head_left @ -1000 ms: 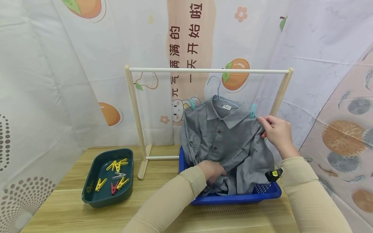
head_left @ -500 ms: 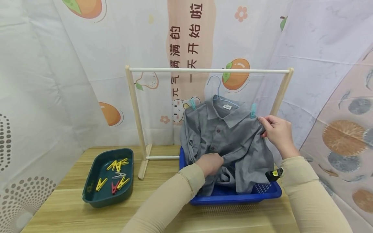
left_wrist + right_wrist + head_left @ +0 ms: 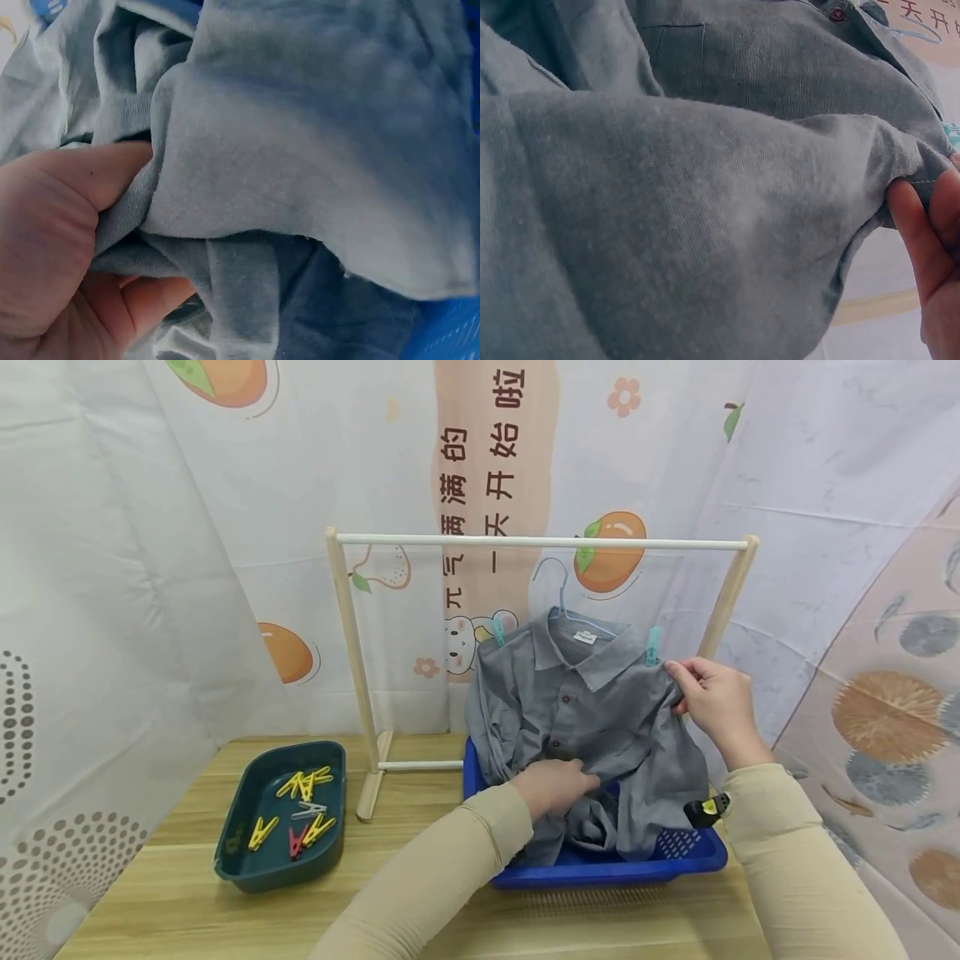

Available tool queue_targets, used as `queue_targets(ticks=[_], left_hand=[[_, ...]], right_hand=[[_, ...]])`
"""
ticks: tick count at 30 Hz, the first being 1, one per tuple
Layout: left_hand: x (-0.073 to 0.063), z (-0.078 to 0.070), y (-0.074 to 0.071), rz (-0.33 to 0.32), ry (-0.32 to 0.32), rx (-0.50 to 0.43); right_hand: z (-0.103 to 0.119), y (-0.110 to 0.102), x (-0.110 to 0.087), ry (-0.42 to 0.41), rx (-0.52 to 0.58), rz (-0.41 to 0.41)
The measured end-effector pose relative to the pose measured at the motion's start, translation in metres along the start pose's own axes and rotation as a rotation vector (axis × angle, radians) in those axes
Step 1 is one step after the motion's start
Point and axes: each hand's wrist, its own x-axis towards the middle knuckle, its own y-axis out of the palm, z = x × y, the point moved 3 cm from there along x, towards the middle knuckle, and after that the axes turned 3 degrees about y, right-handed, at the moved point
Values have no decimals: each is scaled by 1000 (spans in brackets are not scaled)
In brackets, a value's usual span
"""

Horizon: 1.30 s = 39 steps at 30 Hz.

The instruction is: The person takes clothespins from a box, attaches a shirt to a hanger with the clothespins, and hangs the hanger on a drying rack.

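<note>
A grey button-up shirt (image 3: 600, 710) is on a light blue wire hanger (image 3: 564, 585), its lower part bunched in a blue plastic basket (image 3: 585, 878). Turquoise clothespins (image 3: 652, 646) sit at both its shoulders. My right hand (image 3: 716, 702) pinches the shirt near the shoulder seam, just beside one clothespin. Lower down, my left hand (image 3: 555, 785) holds the shirt front. In the left wrist view, a fold of cloth lies between the thumb (image 3: 112, 169) and fingers of that hand. The right wrist view shows the right-hand fingers (image 3: 915, 232) gripping the cloth at its edge.
A wooden rack with a white top rail (image 3: 450, 540) stands behind the basket; the hanger's hook is below the rail. A dark green tray (image 3: 225, 860) with several yellow, red and grey clothespins lies on the left of the wooden table (image 3: 300, 918).
My left hand has shifted a little left, then back right along the shirt's lower front, and the folds there have opened over the basket. My right hand stays at the shoulder.
</note>
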Motion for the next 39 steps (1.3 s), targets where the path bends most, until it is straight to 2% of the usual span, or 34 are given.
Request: queue_targets(ticks=[3, 7, 16, 22, 29, 35, 39], left_hand=[[-2, -8, 1, 75, 4, 32], [-3, -20, 0, 137, 10, 143], [-2, -48, -12, 147, 124, 338], [3, -60, -12, 182, 132, 435], [8, -54, -7, 178, 97, 379], [9, -42, -6, 129, 148, 303], [8, -32, -7, 79, 169, 216]], right_hand=[[0, -1, 0, -12, 2, -2], [-1, 0, -1, -26, 3, -8], [0, 3, -1, -37, 4, 4], [3, 4, -2, -30, 2, 17], [3, 4, -2, -32, 10, 12], [3, 5, -4, -16, 13, 27], [3, 5, -4, -2, 25, 32]])
